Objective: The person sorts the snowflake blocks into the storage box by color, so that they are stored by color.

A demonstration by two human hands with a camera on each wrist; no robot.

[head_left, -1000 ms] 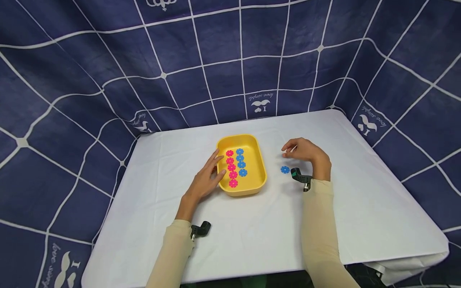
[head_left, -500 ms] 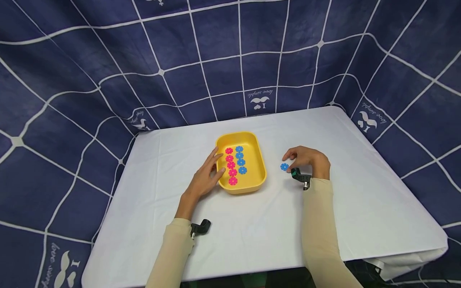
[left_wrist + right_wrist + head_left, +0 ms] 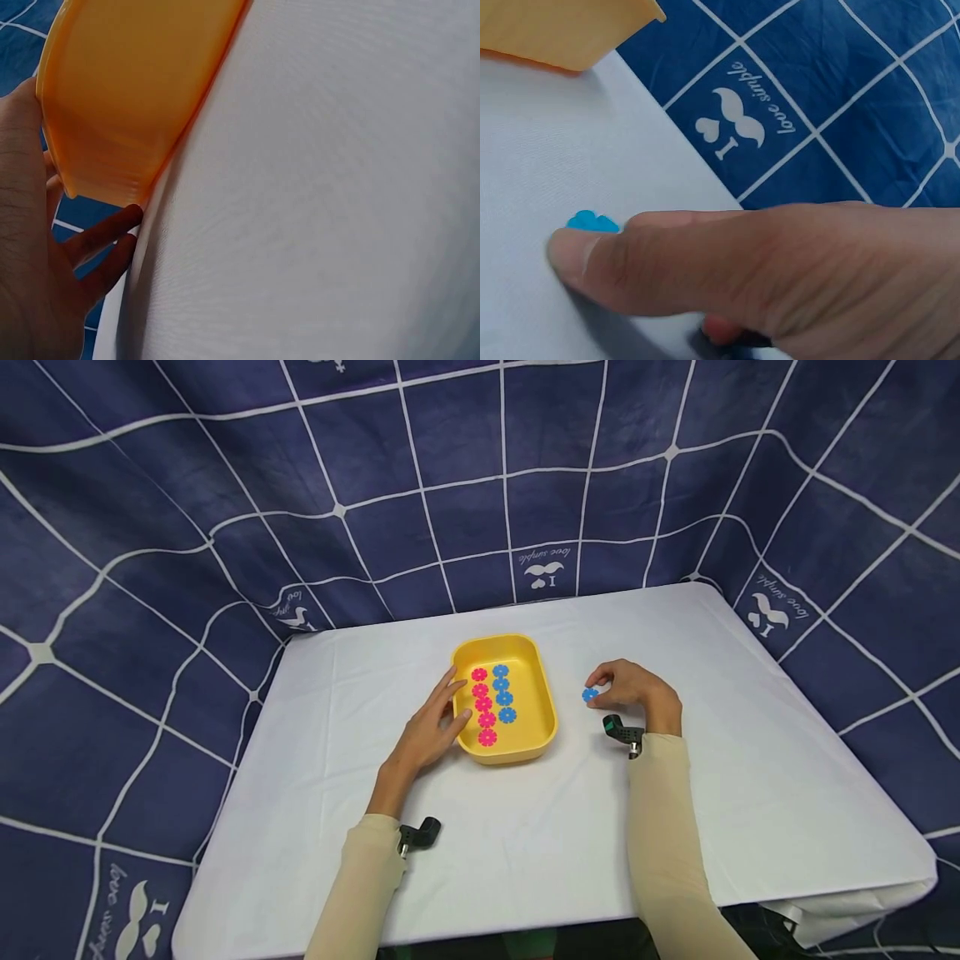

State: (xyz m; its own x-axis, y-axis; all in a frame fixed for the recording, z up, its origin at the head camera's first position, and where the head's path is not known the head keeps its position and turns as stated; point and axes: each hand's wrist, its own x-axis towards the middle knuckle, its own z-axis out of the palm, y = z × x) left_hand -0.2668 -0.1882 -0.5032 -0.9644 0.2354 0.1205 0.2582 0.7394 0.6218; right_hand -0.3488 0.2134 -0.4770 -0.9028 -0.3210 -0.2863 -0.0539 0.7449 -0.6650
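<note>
My right hand (image 3: 632, 685) pinches a blue flower-shaped disc (image 3: 590, 694) between thumb and fingers, to the right of the yellow tray (image 3: 542, 727). In the right wrist view, a scalloped edge of that blue disc (image 3: 592, 221) shows past the thumb, low over the white cloth. My left hand (image 3: 426, 737) holds the tray's left rim, its thumb over the edge. Fingers reach the outer wall of the yellow tray (image 3: 120, 105) in the left wrist view. Inside the tray lie a column of pink flower-shaped discs (image 3: 483, 703) and a shorter column of blue discs (image 3: 504, 698).
A white cloth (image 3: 525, 852) covers the table under the tray. Dark blue curtains (image 3: 465, 452) with white grid lines hang behind the table and at both sides. The black wrist cameras (image 3: 420, 835) stick out from both sleeves.
My right hand came down to the blue disc on the cloth, took it between thumb and fingers, and moved it slightly away from me. The left hand and tray stayed in place.
</note>
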